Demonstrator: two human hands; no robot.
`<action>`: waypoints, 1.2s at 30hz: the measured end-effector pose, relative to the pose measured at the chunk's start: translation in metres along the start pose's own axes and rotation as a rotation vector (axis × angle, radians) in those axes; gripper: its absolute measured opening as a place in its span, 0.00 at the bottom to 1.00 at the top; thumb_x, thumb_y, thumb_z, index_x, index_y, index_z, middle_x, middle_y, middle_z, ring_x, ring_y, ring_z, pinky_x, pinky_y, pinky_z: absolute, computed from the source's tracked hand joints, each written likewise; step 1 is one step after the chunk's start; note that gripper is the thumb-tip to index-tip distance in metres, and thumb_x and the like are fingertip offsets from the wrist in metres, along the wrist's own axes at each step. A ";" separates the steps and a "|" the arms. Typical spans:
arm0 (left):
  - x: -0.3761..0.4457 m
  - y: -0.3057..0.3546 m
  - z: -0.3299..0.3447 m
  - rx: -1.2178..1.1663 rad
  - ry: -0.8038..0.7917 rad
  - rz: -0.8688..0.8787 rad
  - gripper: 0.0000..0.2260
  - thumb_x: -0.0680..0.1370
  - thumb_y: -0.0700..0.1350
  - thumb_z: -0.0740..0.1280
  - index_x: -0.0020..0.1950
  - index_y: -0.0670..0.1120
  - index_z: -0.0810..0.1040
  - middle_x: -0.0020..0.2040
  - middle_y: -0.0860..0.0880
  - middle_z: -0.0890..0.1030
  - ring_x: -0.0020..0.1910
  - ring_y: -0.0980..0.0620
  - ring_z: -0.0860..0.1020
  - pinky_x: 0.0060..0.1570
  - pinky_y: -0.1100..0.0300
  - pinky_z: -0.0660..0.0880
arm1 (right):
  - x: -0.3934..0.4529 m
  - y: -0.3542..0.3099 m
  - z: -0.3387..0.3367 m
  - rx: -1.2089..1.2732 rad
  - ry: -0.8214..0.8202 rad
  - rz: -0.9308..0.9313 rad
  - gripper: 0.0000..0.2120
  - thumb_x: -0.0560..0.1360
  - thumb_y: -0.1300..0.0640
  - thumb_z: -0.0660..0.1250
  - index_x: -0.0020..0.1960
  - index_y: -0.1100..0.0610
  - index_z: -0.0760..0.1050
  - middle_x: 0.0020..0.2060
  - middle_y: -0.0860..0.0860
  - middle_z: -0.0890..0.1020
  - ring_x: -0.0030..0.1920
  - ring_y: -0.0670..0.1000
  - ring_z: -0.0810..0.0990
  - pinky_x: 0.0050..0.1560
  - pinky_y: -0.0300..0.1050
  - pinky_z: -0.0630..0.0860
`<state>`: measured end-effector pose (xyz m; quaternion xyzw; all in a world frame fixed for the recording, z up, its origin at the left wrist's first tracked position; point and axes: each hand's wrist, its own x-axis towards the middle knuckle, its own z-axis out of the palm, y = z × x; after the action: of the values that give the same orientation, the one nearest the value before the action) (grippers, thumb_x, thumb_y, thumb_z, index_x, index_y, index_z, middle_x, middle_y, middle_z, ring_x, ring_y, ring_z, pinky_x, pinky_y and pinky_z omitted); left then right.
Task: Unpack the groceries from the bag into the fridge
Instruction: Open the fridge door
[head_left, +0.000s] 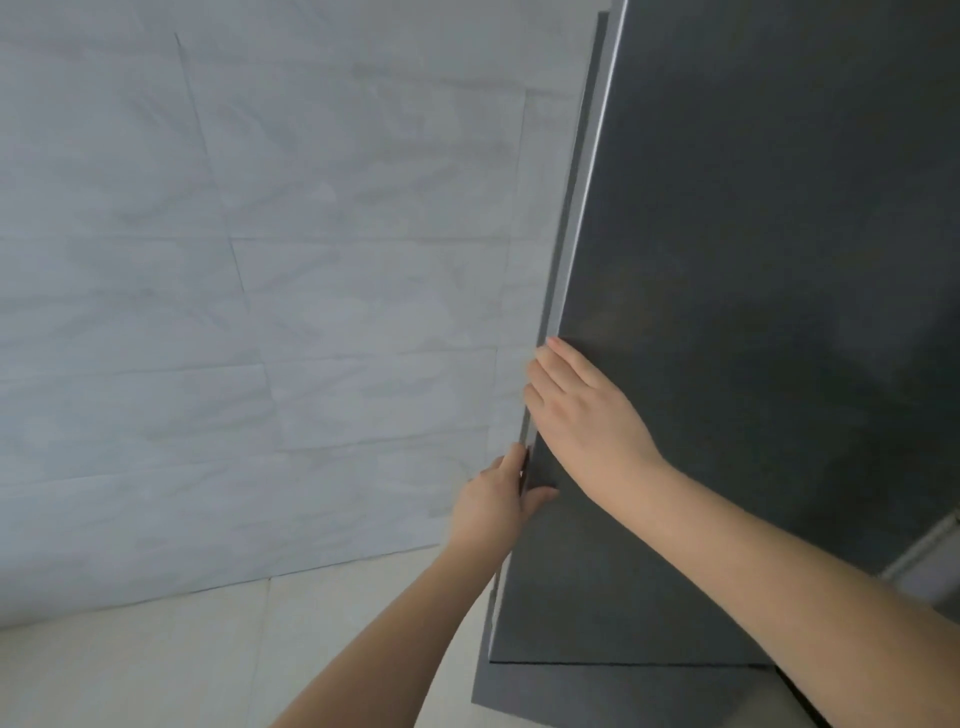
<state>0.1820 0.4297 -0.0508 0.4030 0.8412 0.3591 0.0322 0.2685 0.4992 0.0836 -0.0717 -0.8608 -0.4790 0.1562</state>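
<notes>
- So, we're at the fridge door (727, 312), a tall dark panel filling the right half of the head view, with its left edge (563, 291) running down toward our hands.
- Our left hand (493, 506) grips that edge low down: thumb on the front face, fingers curled round behind it and mostly hidden.
- Our right hand (587, 415) lies flat on the front face just above the left one, fingers straight and close together, tips at the edge.
- No bag or groceries in view; we can't tell where they are.
- We judge the door closed or barely cracked, since no interior shows, so the step in hand looks like opening it.
- Handling, as we judge it: the door is stiff and fairly heavy, swings on hinges on the far right side, and the seal will likely resist before letting go.
- The front face looks smooth and faintly glossy, so a flat palm would slip rather than pull; it is good only for pushing or steadying.
- The best hold is the left edge, where our left fingers already hook behind, far from the hinge, so it gives the most leverage.
- No handle visible on the panel; the edge lip seems to serve as one.
- A lower dark panel (597, 696) sits beneath, apart by a thin seam, probably a separate door.
- Pale tiled wall (234, 260) on the left, light floor (208, 665) below.
</notes>
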 end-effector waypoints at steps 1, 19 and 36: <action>-0.010 -0.001 0.001 0.019 0.008 0.015 0.19 0.76 0.61 0.66 0.53 0.47 0.68 0.47 0.49 0.80 0.43 0.43 0.79 0.39 0.51 0.75 | -0.009 -0.001 -0.007 -0.001 -0.001 -0.014 0.35 0.71 0.65 0.33 0.64 0.63 0.72 0.63 0.57 0.73 0.70 0.59 0.65 0.75 0.54 0.42; -0.120 -0.006 -0.015 0.086 -0.093 0.673 0.19 0.78 0.55 0.62 0.66 0.48 0.70 0.63 0.49 0.76 0.56 0.48 0.79 0.54 0.55 0.76 | -0.144 -0.055 -0.102 0.187 -0.319 0.368 0.30 0.81 0.43 0.50 0.76 0.61 0.56 0.76 0.57 0.58 0.77 0.56 0.52 0.75 0.54 0.48; -0.189 0.012 0.006 0.019 -0.487 1.096 0.30 0.77 0.50 0.65 0.77 0.47 0.60 0.76 0.48 0.65 0.69 0.46 0.70 0.68 0.53 0.66 | -0.227 -0.105 -0.163 0.223 -0.322 0.810 0.25 0.79 0.47 0.59 0.73 0.57 0.65 0.74 0.57 0.64 0.75 0.58 0.58 0.74 0.56 0.54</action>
<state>0.3195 0.3055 -0.0917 0.8490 0.4826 0.2129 0.0306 0.4865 0.3112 0.0034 -0.4594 -0.8231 -0.2660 0.2019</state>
